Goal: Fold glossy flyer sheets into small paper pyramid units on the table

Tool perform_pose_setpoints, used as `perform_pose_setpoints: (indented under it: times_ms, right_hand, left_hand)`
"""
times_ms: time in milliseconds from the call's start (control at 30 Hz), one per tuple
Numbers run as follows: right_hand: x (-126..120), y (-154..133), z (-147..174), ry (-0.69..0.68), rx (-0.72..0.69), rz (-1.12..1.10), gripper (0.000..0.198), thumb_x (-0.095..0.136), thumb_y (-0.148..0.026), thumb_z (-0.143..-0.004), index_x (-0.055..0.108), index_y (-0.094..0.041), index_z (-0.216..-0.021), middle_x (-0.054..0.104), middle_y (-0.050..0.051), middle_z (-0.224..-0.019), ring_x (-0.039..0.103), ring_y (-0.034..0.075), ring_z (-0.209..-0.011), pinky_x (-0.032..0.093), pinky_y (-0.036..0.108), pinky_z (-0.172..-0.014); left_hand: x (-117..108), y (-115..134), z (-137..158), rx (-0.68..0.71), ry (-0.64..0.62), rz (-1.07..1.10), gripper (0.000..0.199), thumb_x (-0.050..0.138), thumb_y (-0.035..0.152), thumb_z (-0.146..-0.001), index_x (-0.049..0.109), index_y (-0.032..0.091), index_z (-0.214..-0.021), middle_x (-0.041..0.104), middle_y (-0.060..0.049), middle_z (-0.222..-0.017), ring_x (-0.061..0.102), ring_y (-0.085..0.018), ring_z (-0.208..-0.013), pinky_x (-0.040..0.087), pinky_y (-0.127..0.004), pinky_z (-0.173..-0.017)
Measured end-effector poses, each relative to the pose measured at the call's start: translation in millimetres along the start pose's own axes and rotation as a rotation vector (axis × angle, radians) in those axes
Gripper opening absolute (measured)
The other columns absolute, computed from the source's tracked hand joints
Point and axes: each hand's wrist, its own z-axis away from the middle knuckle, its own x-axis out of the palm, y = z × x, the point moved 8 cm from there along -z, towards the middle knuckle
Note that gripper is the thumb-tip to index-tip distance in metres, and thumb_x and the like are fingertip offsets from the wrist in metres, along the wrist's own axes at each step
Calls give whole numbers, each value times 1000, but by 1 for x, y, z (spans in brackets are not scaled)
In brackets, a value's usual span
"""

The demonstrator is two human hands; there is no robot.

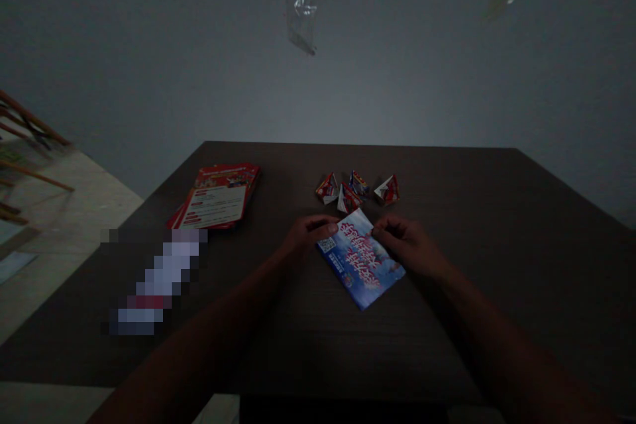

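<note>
A blue printed leaflet [362, 268] with pink and white lettering and a QR code lies turned cornerwise at the middle of the dark table. My left hand [311, 233] grips its upper left edge, thumb on top. On the opposite edge, my right hand [403, 244] pinches the paper between thumb and curled fingers. Just beyond the leaflet stand several small folded paper shapes, among them a red and white one [350, 197], a blue one [358, 183] and another [388, 190] set apart to the right.
A stack of red and white leaflets [213, 202] rests on the table's left side, with a pixelated item [166, 271] in front of it. A wall [377, 79] rises behind the table [472, 185]. Wooden chair parts [37, 175] show at far left.
</note>
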Motion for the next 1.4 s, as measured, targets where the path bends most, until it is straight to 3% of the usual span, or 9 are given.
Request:
perform_pose_setpoints:
  times_ms: [300, 467, 533, 800, 1000, 1400]
  right_hand:
    - [6, -6, 0, -74, -100, 255, 19, 54, -34, -81, 60, -17, -76, 59, 0, -66, 52, 11, -57, 40, 23, -54]
    - [14, -19, 3, -130, -198, 422, 14, 52, -27, -82, 61, -17, -78, 63, 1, -69, 55, 13, -61, 40, 24, -56]
    - [22, -24, 5, -166, -254, 502, 11, 52, -23, -81, 61, -17, -77, 62, 1, -69, 54, 13, -60, 38, 24, -56]
    - [44, -35, 10, -226, -408, 731, 8, 52, -17, -80, 60, -18, -81, 62, 4, -74, 55, 15, -66, 37, 26, -61]
    - [43, -35, 7, -216, -402, 787, 8, 51, -18, -80, 59, -17, -81, 62, 5, -75, 55, 15, -67, 37, 26, -62]
    - [8, -28, 3, -144, -280, 685, 7, 54, -18, -76, 61, -19, -78, 63, 3, -73, 54, 14, -61, 36, 25, -58]
  left_hand:
    - [6, 2, 2, 13, -3, -285, 16, 66, 27, -63, 62, 12, -68, 59, 1, -60, 51, -9, -53, 37, -20, -52]
    - [16, 11, 5, 130, -79, -423, 22, 64, 25, -67, 62, 11, -83, 65, -4, -77, 59, -14, -69, 44, -23, -62]
    - [17, 14, 6, 157, -69, -510, 27, 64, 29, -69, 62, 11, -89, 66, -5, -77, 59, -14, -67, 44, -23, -59]
    - [41, 27, 11, 416, -208, -722, 11, 57, 21, -74, 66, 14, -75, 65, -5, -77, 59, -14, -72, 44, -23, -67]
    - [41, 23, 9, 428, -218, -811, 12, 54, 23, -77, 63, 15, -78, 63, -5, -79, 57, -14, -75, 42, -23, -69]
    - [10, 22, -1, 275, -21, -796, 15, 55, 26, -76, 64, 15, -78, 64, -3, -77, 57, -15, -73, 41, -24, -64]
